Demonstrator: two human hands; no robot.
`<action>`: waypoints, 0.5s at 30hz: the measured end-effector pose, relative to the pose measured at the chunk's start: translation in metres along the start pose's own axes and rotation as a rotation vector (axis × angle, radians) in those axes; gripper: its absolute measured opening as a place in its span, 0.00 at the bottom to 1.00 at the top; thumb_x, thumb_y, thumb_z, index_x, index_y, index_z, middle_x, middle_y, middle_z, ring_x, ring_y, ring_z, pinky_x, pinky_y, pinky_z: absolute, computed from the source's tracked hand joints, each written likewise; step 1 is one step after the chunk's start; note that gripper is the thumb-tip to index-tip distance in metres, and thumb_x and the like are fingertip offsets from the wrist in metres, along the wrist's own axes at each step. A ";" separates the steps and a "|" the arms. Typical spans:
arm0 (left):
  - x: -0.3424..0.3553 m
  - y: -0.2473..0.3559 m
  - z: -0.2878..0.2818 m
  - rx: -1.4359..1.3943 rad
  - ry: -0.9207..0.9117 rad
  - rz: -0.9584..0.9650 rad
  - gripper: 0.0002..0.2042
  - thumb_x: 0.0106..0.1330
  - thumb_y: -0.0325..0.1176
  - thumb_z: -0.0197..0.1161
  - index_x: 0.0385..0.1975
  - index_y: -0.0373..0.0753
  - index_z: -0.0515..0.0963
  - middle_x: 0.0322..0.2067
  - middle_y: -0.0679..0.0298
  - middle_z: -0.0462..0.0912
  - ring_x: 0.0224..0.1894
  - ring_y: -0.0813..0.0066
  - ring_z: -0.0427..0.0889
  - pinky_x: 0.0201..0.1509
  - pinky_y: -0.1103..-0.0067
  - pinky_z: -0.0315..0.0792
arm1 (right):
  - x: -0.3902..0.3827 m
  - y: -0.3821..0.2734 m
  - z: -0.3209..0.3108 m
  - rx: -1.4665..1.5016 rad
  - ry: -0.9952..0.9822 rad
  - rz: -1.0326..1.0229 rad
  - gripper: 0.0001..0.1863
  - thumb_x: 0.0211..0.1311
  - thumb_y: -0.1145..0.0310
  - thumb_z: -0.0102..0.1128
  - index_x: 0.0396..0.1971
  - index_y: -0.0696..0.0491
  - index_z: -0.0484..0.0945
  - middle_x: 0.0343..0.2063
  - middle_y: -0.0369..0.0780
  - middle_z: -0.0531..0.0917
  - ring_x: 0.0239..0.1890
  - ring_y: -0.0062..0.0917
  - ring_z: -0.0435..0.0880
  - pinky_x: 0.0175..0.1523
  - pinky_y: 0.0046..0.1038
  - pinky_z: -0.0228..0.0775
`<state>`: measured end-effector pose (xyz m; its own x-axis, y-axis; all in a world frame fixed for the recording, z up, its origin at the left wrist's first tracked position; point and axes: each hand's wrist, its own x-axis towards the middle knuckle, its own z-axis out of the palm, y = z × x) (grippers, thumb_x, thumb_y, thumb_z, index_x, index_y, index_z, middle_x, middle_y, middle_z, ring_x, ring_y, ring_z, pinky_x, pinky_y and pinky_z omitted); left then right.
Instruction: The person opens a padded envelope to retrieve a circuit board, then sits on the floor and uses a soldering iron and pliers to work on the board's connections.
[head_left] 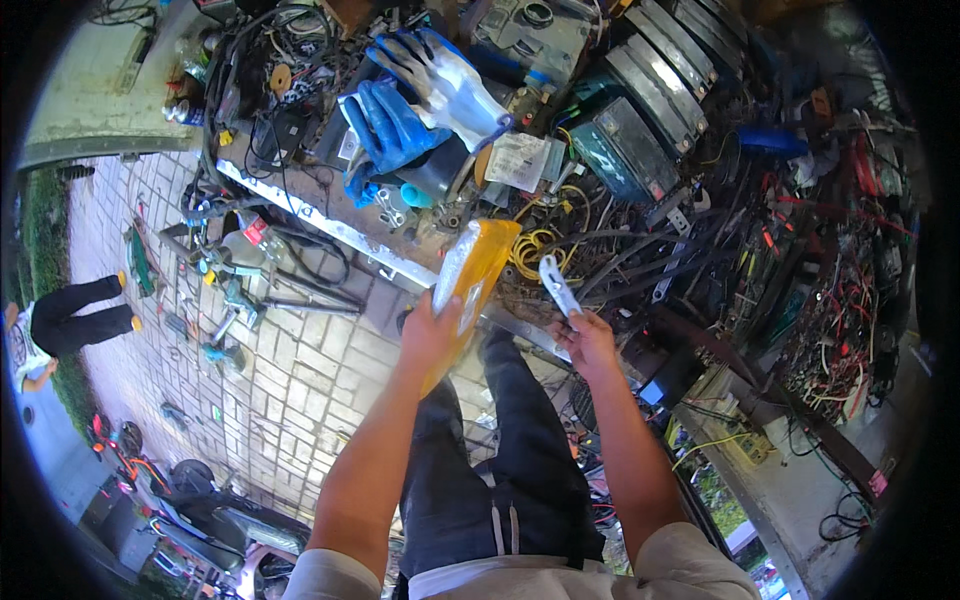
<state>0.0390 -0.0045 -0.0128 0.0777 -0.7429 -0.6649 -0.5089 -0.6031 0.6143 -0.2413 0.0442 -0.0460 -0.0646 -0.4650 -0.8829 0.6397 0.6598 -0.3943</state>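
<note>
My left hand [432, 330] is closed on a flat yellow object [483, 270] with a silvery strip along its side, tilted upward over the workbench edge. My right hand [588, 342], a little to the right, grips a short silvery metal piece [555, 280] with holes; I cannot tell exactly what it is. Just beyond them lies a coil of yellow cable [532, 250] among dark wires. Farther back on the bench are blue gloves [392, 125] and white-and-blue gloves [450, 90], near a paper packet [515, 163].
A cluttered bench holds several batteries [650, 90] and tangled wires [840, 330]. Tools and pipes [240, 305] lie on the paving [320, 390]. A person in dark trousers [75, 315] is at the far left, above a parked scooter [210, 500]. A steel beam [820, 435] runs at lower right.
</note>
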 end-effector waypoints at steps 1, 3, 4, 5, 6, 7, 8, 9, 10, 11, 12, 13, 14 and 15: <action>0.005 -0.010 0.002 -0.003 0.017 0.016 0.29 0.64 0.55 0.56 0.53 0.35 0.69 0.42 0.44 0.79 0.47 0.49 0.78 0.49 0.65 0.70 | 0.004 0.006 0.003 -0.179 0.016 -0.061 0.10 0.64 0.71 0.54 0.41 0.61 0.74 0.29 0.43 0.81 0.32 0.30 0.83 0.37 0.34 0.77; 0.013 -0.027 0.006 -0.009 0.050 0.046 0.30 0.62 0.57 0.55 0.51 0.34 0.69 0.40 0.38 0.78 0.47 0.38 0.75 0.48 0.59 0.69 | 0.014 0.018 0.012 -0.538 0.051 -0.179 0.10 0.64 0.71 0.54 0.38 0.64 0.75 0.26 0.44 0.81 0.31 0.29 0.83 0.35 0.34 0.76; 0.015 -0.030 0.007 -0.013 0.048 0.039 0.32 0.62 0.59 0.55 0.51 0.33 0.68 0.41 0.38 0.77 0.47 0.37 0.75 0.49 0.59 0.69 | 0.015 0.015 0.023 -0.905 0.168 -0.269 0.11 0.61 0.72 0.54 0.38 0.65 0.75 0.25 0.49 0.80 0.30 0.35 0.84 0.36 0.35 0.75; 0.016 -0.034 0.008 -0.011 0.052 0.027 0.32 0.61 0.59 0.55 0.52 0.33 0.68 0.42 0.38 0.77 0.48 0.38 0.75 0.49 0.59 0.69 | 0.024 0.015 0.027 -1.083 0.181 -0.439 0.11 0.61 0.72 0.54 0.39 0.64 0.75 0.25 0.50 0.80 0.30 0.39 0.83 0.36 0.37 0.74; 0.017 -0.036 0.011 -0.011 0.051 0.016 0.33 0.61 0.58 0.56 0.53 0.33 0.67 0.43 0.38 0.77 0.49 0.39 0.75 0.50 0.59 0.69 | 0.034 0.016 0.026 -1.261 0.198 -0.611 0.12 0.60 0.72 0.54 0.41 0.63 0.76 0.26 0.52 0.80 0.31 0.42 0.82 0.36 0.39 0.73; 0.016 -0.035 0.011 -0.010 0.054 0.004 0.33 0.61 0.58 0.57 0.53 0.33 0.67 0.45 0.39 0.77 0.50 0.40 0.75 0.51 0.60 0.68 | 0.041 0.014 0.030 -1.435 0.211 -0.786 0.13 0.59 0.72 0.55 0.42 0.62 0.76 0.26 0.53 0.79 0.31 0.45 0.81 0.36 0.40 0.72; 0.016 -0.035 0.011 0.001 0.036 0.016 0.33 0.61 0.56 0.57 0.55 0.33 0.65 0.46 0.39 0.76 0.51 0.42 0.75 0.52 0.61 0.68 | 0.048 0.011 0.034 -1.402 0.193 -0.821 0.13 0.58 0.73 0.55 0.42 0.61 0.76 0.26 0.54 0.79 0.32 0.48 0.80 0.36 0.42 0.71; 0.014 -0.029 0.010 0.010 0.019 0.025 0.33 0.61 0.55 0.58 0.56 0.33 0.64 0.47 0.40 0.76 0.52 0.43 0.74 0.53 0.61 0.68 | 0.055 0.008 0.039 -1.371 0.175 -0.855 0.13 0.58 0.73 0.55 0.42 0.60 0.76 0.27 0.54 0.79 0.33 0.50 0.78 0.37 0.44 0.70; 0.011 -0.022 0.011 0.016 -0.006 0.037 0.33 0.61 0.53 0.59 0.58 0.33 0.62 0.48 0.40 0.75 0.53 0.44 0.74 0.54 0.62 0.68 | 0.058 0.006 0.040 -1.343 0.164 -0.888 0.13 0.57 0.73 0.55 0.43 0.59 0.77 0.27 0.54 0.79 0.33 0.53 0.77 0.37 0.45 0.69; 0.006 -0.016 0.013 0.046 -0.035 0.021 0.33 0.60 0.49 0.61 0.59 0.34 0.61 0.48 0.42 0.75 0.52 0.46 0.75 0.54 0.64 0.68 | 0.062 0.006 0.037 -1.339 0.155 -0.906 0.14 0.58 0.72 0.55 0.43 0.59 0.76 0.26 0.54 0.78 0.32 0.51 0.78 0.36 0.44 0.69; 0.000 -0.008 0.014 0.073 -0.057 0.001 0.33 0.59 0.45 0.63 0.60 0.35 0.60 0.48 0.43 0.76 0.52 0.47 0.76 0.54 0.65 0.68 | 0.067 0.005 0.036 -1.338 0.136 -0.927 0.14 0.59 0.71 0.55 0.44 0.59 0.76 0.26 0.54 0.78 0.32 0.49 0.78 0.36 0.44 0.69; -0.004 -0.003 0.017 0.099 -0.079 -0.018 0.33 0.58 0.41 0.65 0.61 0.37 0.59 0.49 0.45 0.76 0.51 0.49 0.76 0.55 0.67 0.69 | 0.070 0.004 0.033 -1.338 0.118 -0.948 0.14 0.60 0.70 0.55 0.45 0.59 0.76 0.25 0.53 0.78 0.31 0.48 0.79 0.35 0.43 0.69; -0.009 -0.003 0.021 0.055 -0.125 0.025 0.37 0.56 0.35 0.65 0.64 0.38 0.54 0.50 0.42 0.74 0.54 0.45 0.74 0.55 0.65 0.68 | 0.068 0.002 0.026 -1.227 0.136 -0.794 0.15 0.61 0.69 0.55 0.45 0.59 0.76 0.24 0.51 0.78 0.29 0.43 0.78 0.33 0.40 0.69; -0.015 -0.004 0.024 0.045 -0.139 0.067 0.37 0.56 0.34 0.64 0.65 0.39 0.52 0.51 0.42 0.73 0.54 0.45 0.73 0.56 0.65 0.68 | 0.058 -0.004 0.026 -1.119 0.145 -0.643 0.15 0.63 0.67 0.55 0.46 0.60 0.75 0.23 0.49 0.78 0.27 0.39 0.78 0.31 0.38 0.68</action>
<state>0.0187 0.0162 -0.0154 -0.0760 -0.7318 -0.6772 -0.5468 -0.5374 0.6421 -0.2281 -0.0004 -0.0887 -0.2457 -0.8590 -0.4491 -0.5147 0.5082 -0.6905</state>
